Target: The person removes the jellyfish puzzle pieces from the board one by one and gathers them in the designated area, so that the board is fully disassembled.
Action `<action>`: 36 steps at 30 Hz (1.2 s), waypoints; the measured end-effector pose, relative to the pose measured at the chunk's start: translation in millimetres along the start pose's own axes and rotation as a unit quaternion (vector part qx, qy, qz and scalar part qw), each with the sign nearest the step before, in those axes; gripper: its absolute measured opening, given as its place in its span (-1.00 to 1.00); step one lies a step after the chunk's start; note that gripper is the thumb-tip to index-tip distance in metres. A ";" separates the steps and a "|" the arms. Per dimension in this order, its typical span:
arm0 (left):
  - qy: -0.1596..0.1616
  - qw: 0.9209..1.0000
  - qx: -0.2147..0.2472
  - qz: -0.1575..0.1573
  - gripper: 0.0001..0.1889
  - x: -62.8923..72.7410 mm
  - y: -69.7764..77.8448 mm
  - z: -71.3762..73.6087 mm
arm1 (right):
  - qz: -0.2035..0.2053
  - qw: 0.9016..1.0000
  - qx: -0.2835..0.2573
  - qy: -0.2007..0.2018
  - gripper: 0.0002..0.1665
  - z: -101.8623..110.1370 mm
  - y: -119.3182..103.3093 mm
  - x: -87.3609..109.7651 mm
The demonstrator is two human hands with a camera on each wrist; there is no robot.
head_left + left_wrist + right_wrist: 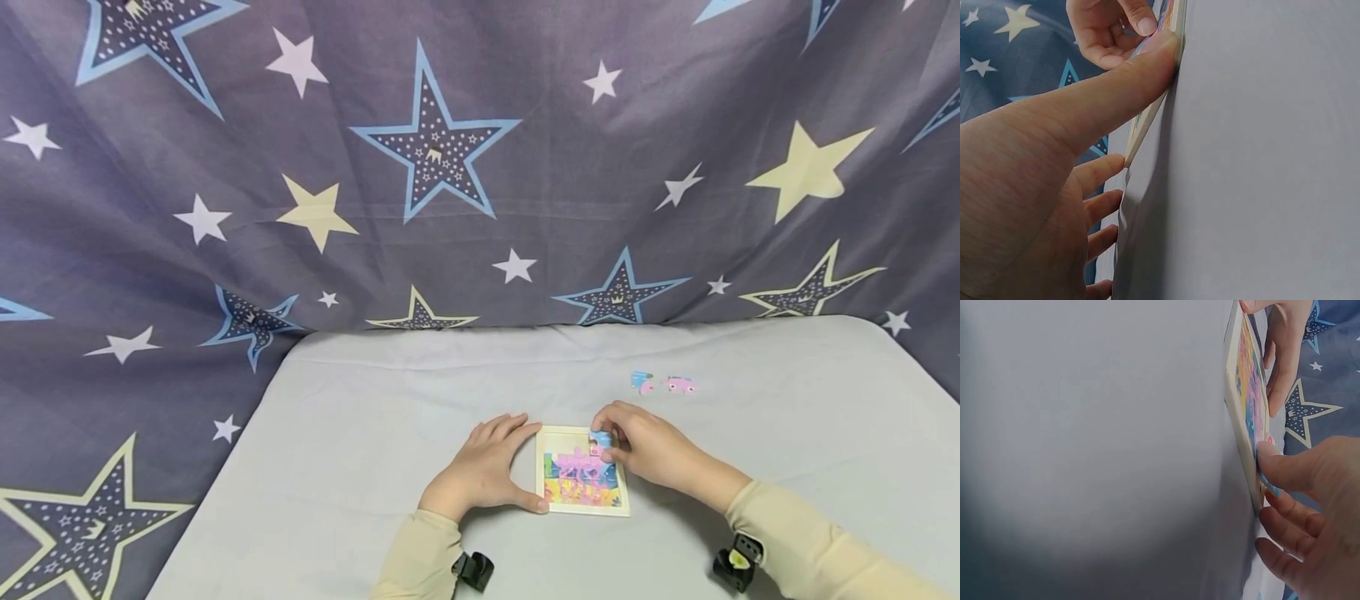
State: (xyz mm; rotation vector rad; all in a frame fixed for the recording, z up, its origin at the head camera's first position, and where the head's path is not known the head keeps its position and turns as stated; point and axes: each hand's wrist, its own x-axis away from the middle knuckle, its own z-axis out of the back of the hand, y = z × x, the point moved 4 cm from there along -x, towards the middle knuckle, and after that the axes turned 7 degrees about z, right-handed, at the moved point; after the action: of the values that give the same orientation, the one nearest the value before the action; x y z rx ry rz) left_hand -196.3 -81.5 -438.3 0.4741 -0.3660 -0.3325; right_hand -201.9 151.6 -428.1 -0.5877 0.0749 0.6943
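Note:
A square puzzle tray (582, 511) with a pale frame lies on the grey-white cloth, its lower rows filled with pink, blue and yellow picture pieces. My left hand (483, 471) holds the tray's left side, thumb on the near corner and index finger at the far one; its other fingers spread loosely. At the tray's upper right, my right hand (652, 446) pinches a blue and pink puzzle piece (600, 442) between thumb and fingers. The right wrist view shows the right thumb (1272, 465) over the tray's edge; the piece is mostly hidden there.
Two loose puzzle pieces, one blue and pink (642, 382) and one pink (681, 385), lie beyond the tray to the right. A dark curtain (480, 183) with stars hangs behind the cloth-covered table (360, 417).

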 end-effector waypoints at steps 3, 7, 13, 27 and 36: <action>-0.002 1.000 0.004 0.000 0.12 0.1 0.0 0.2 | 0.000 1.000 0.008 0.000 -0.63 0.9 -1.4 0.0; -0.003 1.000 0.005 -0.001 0.12 0.4 0.1 0.3 | -0.009 1.000 0.015 -0.002 -0.61 1.5 -2.1 0.7; -0.003 1.000 0.007 -0.001 0.12 0.8 0.3 -0.2 | -0.013 1.000 0.015 0.000 -0.60 1.7 -4.6 1.8; -0.002 1.000 0.008 0.000 0.12 0.1 -1.1 -0.3 | -0.032 0.999 -0.022 -0.011 -0.67 1.6 -0.3 2.0; -0.004 1.000 0.007 0.001 0.12 -0.1 -0.8 -0.6 | -0.039 0.998 -0.038 -0.019 -0.71 2.9 1.9 3.0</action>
State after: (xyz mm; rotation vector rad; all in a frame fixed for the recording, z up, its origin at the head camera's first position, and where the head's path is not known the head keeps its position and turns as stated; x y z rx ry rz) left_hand -196.4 -82.0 -439.2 0.4864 -0.3774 -0.3309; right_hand -201.2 156.0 -427.4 -0.6467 -0.0104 0.6353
